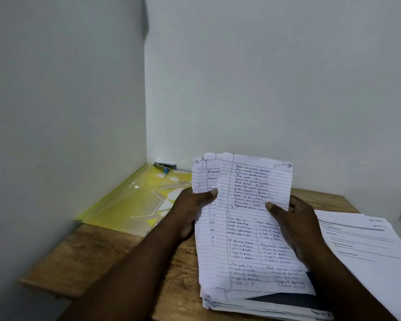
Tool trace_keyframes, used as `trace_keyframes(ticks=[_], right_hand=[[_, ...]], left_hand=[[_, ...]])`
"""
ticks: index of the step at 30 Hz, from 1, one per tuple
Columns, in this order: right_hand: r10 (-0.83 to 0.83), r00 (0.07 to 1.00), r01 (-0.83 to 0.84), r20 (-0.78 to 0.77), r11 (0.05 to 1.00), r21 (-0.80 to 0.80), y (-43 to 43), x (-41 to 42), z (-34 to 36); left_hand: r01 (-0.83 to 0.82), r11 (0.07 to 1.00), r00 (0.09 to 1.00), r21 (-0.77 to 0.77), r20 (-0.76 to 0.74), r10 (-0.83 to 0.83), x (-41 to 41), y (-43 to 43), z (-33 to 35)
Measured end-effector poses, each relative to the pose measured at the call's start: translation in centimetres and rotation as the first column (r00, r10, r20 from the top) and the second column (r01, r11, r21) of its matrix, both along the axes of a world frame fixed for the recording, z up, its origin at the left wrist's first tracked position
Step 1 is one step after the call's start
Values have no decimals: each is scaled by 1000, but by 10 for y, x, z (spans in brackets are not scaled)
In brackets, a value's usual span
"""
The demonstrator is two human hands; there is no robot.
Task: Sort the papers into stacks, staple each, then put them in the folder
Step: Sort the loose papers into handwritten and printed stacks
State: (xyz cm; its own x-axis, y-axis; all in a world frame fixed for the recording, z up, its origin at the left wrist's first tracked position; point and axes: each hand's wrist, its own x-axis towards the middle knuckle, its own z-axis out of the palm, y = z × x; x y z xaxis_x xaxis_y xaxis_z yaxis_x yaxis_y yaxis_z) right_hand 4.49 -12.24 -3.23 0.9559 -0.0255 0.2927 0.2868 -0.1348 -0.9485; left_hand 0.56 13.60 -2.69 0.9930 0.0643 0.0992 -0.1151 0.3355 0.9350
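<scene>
Fingers of both hands are closed on handwritten lined sheets (pixel 206 177), which are held tilted up above the worktop (pixel 79 262). Well to the left of the fingers, a yellow see-through folder (pixel 130 205) lies flat on the worktop against the wall. A blue and grey stapler (pixel 164 166) rests at the folder's far end, in the corner beyond the fingers.

The left hand (pixel 190 212) grips the left edge of the fanned lined sheets. Its thumb presses on their front, and its other fingers are hidden behind the paper. Just to the right, the front sheet (pixel 248 228), covered in handwriting with a circled number at its top corner, overlaps those sheets. The right hand (pixel 294 225) pinches the front sheet at its right edge, thumb on the written side and the remaining fingers curled behind.

Below the fingers, a thicker pile of papers (pixel 264 306) lies on the worktop, and the lower ends of the held sheets reach down to it. To the right of the fingers, printed pages (pixel 368 246) lie flat on the worktop, apart from both hands.
</scene>
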Motion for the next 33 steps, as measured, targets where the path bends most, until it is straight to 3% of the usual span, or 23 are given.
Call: trace_keyframes(ticks=[6,15,24,33], right_hand=[[-86,996,87,16,995,-55,-2,3,0],[94,994,-90,-55,993,72,1,6,-3],[-24,999,26,-44,999,37,-4,8,-4],[-23,997,35,-80,988,153,-9,8,-1]], left_hand=[[-5,999,999,-36,-38,3,5,2,-3],[17,1000,998,6,63,-17,2,2,0],[3,1000,999,-22,35,-3,7,2,-5],[53,998,995,-25,89,-50,10,3,-10]])
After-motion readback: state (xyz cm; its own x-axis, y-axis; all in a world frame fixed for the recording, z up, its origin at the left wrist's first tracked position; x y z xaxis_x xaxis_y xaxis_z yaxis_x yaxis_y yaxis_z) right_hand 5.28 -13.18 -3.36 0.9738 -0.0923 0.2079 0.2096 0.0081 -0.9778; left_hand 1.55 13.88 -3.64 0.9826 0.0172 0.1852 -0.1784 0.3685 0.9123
